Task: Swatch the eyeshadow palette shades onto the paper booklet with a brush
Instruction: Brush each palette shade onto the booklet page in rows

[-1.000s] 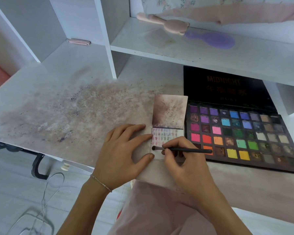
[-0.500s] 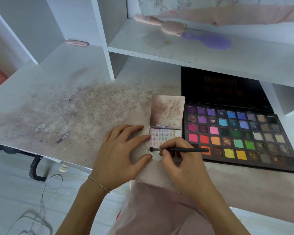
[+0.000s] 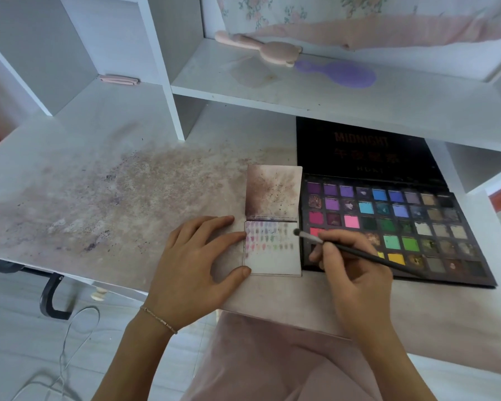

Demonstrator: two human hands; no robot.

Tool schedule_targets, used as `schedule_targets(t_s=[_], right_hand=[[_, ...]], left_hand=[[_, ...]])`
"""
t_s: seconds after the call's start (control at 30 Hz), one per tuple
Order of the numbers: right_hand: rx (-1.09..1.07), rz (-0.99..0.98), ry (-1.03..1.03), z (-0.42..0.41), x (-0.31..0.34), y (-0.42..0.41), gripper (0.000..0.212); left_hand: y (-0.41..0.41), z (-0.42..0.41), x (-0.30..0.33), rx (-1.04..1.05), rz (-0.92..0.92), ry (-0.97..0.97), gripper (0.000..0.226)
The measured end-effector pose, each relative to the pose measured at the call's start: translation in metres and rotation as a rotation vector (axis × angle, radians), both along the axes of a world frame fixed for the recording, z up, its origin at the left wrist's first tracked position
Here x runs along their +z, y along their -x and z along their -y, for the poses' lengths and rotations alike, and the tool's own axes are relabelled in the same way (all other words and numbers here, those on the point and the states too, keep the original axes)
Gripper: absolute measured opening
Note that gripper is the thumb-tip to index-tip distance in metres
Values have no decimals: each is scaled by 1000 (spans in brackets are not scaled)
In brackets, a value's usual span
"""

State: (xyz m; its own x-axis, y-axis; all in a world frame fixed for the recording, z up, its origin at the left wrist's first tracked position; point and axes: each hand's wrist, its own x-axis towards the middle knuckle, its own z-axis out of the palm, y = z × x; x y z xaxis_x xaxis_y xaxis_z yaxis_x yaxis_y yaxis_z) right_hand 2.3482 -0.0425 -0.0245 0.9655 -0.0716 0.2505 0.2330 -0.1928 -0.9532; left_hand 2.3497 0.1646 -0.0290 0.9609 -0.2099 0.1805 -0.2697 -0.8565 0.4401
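Left hand [image 3: 195,266]: 1, flat on desk, fingers straight & spread, fingertips pressing left edge of booklet; thin bracelet [image 3: 158,316] on wrist.
Right hand [image 3: 356,267]: 1, fingers curled round brush, pinching it near the metal part, over palette's near-left corner.
Brush [image 3: 344,248]: 1, dark handle running back-right over palette; tip at right edge of booklet's lower page, can't tell if touching.
Booklet [image 3: 275,259]: 1, open on desk, just left of palette, edges touching or nearly. Upper page smudged brown; lower page w/ approx 4 rows of small colour dabs, bottom part bare.
Palette [image 3: 417,227]: 1, open, black lid up at back w/ "MIDNIGHT" on it; 6 rows of square pans, approx 9 per row, some covered by hand.
Desk [image 3: 84,183]: white, stained w/ brownish powder on left.
Shelf [image 3: 330,96]: 2 hairbrushes, 1 pink [image 3: 266,50], 1 purple [image 3: 342,73], ends touching.
Clip [image 3: 119,80]: 1 pink, left cubby.
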Motion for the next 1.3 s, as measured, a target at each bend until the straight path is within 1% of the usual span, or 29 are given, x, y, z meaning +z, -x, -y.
schedule_targets(t_s=[0.1, 0.23, 0.3, 0.43, 0.57, 0.67, 0.73, 0.87, 1.13, 1.23, 1.3], right_hand=[[-70, 3, -3, 18, 1, 2, 29], [-124, -6, 42, 35, 4, 2, 29], [-141, 6, 80, 43, 5, 3, 31], [-148, -26, 139, 56, 3, 4, 38], [-135, -15, 203, 56, 2, 5, 30], [-109, -28, 234, 57, 1, 6, 37], [-91, -41, 266, 57, 1, 5, 36], [-55, -75, 328, 59, -1, 6, 33], [-58, -54, 342, 58, 1, 6, 31], [-49, -58, 323, 58, 2, 6, 24], [-70, -52, 327, 58, 1, 6, 27]], left_hand=[[0, 0, -1, 4, 9, 20, 50], [-1, 1, -2, 51, 11, 106, 49], [-2, 2, -2, 75, 10, 114, 50], [-2, 5, -2, 104, 2, 40, 54], [-2, 7, -2, 125, -2, -24, 54], [-4, 8, -4, 138, -23, -91, 56], [-4, 9, -5, 146, -36, -128, 58], [-6, 10, -6, 161, -48, -144, 59], [-6, 10, -5, 154, -44, -154, 58], [-6, 10, -4, 155, -45, -155, 59], [-6, 10, -4, 154, -47, -156, 60]])
